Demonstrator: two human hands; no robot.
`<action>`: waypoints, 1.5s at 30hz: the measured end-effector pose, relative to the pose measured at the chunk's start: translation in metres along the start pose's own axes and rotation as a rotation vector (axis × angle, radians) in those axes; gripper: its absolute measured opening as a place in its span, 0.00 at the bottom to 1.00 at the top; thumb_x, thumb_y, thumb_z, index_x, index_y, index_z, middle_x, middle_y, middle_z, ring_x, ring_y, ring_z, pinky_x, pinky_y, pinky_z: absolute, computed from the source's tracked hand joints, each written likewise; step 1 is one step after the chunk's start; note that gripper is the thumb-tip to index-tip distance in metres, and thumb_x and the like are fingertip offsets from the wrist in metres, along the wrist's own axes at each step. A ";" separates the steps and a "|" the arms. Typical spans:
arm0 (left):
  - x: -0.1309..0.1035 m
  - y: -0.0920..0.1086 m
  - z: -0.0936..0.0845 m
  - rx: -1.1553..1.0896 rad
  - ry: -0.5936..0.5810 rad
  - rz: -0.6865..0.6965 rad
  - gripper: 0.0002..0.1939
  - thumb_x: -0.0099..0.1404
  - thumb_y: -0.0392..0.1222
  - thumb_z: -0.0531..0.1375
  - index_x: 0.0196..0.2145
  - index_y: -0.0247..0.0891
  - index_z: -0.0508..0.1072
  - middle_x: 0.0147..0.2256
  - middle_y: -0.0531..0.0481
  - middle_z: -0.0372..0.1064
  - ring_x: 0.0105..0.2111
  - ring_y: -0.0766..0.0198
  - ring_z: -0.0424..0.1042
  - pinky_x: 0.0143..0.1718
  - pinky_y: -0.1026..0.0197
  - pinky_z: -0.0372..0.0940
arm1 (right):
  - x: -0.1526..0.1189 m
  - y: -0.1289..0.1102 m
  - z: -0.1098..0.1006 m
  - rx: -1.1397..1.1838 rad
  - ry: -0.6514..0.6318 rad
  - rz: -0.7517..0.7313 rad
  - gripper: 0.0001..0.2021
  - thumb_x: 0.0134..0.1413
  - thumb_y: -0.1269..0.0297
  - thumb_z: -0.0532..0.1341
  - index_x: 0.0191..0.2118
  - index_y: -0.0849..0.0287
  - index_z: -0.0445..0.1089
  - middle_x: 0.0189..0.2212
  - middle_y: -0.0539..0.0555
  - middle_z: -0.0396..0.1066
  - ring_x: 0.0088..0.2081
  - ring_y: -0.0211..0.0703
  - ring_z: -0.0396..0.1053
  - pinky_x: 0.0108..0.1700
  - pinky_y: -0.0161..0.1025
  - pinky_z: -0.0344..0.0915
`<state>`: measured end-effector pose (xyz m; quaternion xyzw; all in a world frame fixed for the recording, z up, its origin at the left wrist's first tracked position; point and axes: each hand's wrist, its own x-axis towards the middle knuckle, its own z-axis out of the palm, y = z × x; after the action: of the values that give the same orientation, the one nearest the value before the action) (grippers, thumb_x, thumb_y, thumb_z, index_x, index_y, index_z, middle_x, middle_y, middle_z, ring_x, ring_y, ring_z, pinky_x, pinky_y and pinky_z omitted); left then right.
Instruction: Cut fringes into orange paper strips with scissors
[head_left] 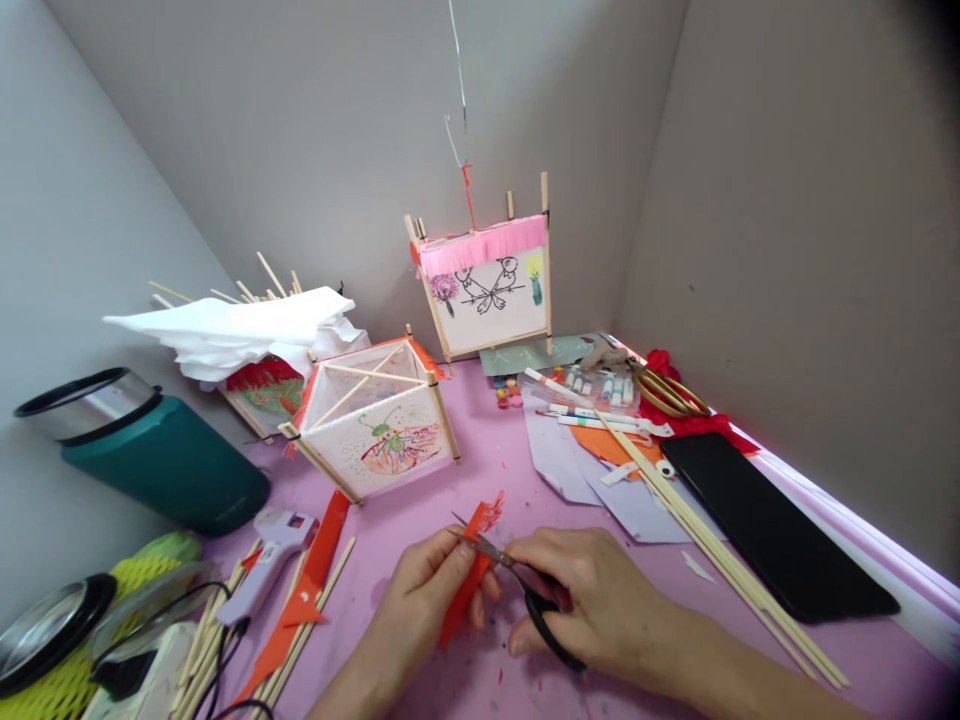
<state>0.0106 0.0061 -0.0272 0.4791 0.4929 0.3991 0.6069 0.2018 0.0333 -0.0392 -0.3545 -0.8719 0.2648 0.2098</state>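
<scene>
Left hand (424, 590) pinches the orange paper strip (456, 605) between thumb and fingers, close to the blades, apparently to keep it taut. Right hand (607, 605) is curled around the handles of the scissors (501, 556), whose blades stand slightly apart across the strip near its fringed end (cuts there look fine and uneven). The strip is in front of the painted box frame (401, 445), over the pink table (487, 430), presumably for working room.

Bare L hand (435, 580), fingers bent, thumb & index pinched — just beside bare R hand (585, 595), fingers curled, thumb apart. Bare L forearm (352, 680) & bare R forearm (727, 655) angle inward, hands nr. ctr.
</scene>
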 end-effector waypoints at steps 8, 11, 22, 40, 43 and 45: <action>0.000 -0.002 -0.003 -0.008 -0.008 -0.014 0.16 0.61 0.49 0.57 0.28 0.31 0.70 0.21 0.48 0.68 0.17 0.69 0.64 0.19 0.67 0.54 | 0.001 0.003 0.003 -0.002 0.017 -0.028 0.23 0.46 0.41 0.60 0.36 0.57 0.70 0.23 0.47 0.66 0.24 0.36 0.59 0.27 0.33 0.50; 0.000 -0.003 -0.004 -0.003 -0.019 -0.010 0.16 0.62 0.49 0.56 0.28 0.31 0.70 0.20 0.48 0.68 0.16 0.69 0.64 0.19 0.67 0.53 | 0.001 0.004 0.006 -0.004 0.028 -0.032 0.22 0.47 0.41 0.61 0.35 0.57 0.70 0.23 0.48 0.66 0.24 0.36 0.59 0.27 0.32 0.50; 0.000 -0.002 -0.005 -0.016 -0.025 -0.004 0.15 0.61 0.49 0.57 0.28 0.32 0.69 0.21 0.48 0.70 0.16 0.69 0.65 0.19 0.67 0.54 | 0.002 0.007 0.007 -0.047 0.050 -0.057 0.21 0.46 0.45 0.63 0.35 0.59 0.72 0.23 0.48 0.67 0.23 0.36 0.60 0.27 0.32 0.51; -0.001 0.000 -0.005 -0.017 -0.022 -0.014 0.17 0.59 0.52 0.58 0.27 0.33 0.68 0.22 0.49 0.70 0.16 0.70 0.63 0.19 0.67 0.55 | 0.002 0.005 0.004 -0.053 0.030 -0.013 0.19 0.43 0.46 0.66 0.35 0.56 0.71 0.24 0.47 0.68 0.24 0.36 0.61 0.27 0.32 0.51; 0.000 0.003 -0.006 -0.004 0.019 0.000 0.16 0.61 0.51 0.57 0.27 0.33 0.69 0.21 0.50 0.69 0.17 0.70 0.63 0.20 0.68 0.55 | 0.001 0.004 0.000 -0.036 0.013 0.014 0.21 0.40 0.45 0.67 0.37 0.54 0.70 0.25 0.46 0.68 0.25 0.36 0.60 0.27 0.32 0.51; 0.001 0.004 -0.007 0.016 0.046 0.014 0.17 0.62 0.51 0.56 0.27 0.33 0.69 0.20 0.51 0.68 0.18 0.70 0.63 0.21 0.68 0.55 | 0.001 0.004 -0.002 -0.036 0.005 0.025 0.22 0.38 0.45 0.68 0.37 0.54 0.70 0.25 0.45 0.68 0.25 0.36 0.60 0.27 0.32 0.50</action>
<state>0.0034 0.0091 -0.0240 0.4780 0.5064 0.4105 0.5887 0.2044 0.0367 -0.0404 -0.3698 -0.8715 0.2507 0.2024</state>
